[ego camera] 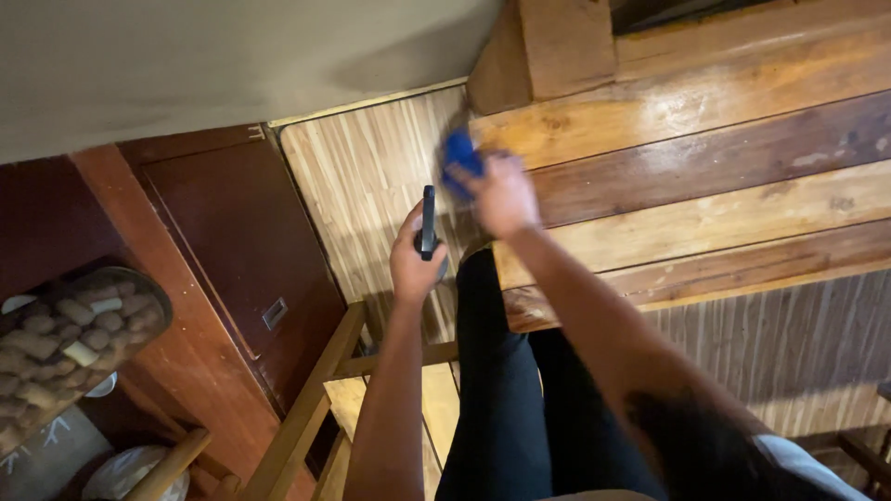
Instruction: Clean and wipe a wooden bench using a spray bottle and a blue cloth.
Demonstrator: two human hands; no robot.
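Observation:
My left hand (415, 263) grips a dark phone (428, 221), held edge-on above the light wood floor. My right hand (504, 193) is closed on a blue cloth (461, 160) and presses it against the left end of the varnished wooden tabletop (705, 176). The cloth and hand are blurred by motion. My legs in black trousers (506, 390) stand at the table's near left corner, between the two arms.
A dark reddish door (246, 237) and a white wall (204, 56) lie to the left. A wooden chair frame (316, 399) stands below my left arm. A container of corks (70, 325) sits at far left. A wooden post (548, 46) rises behind the table.

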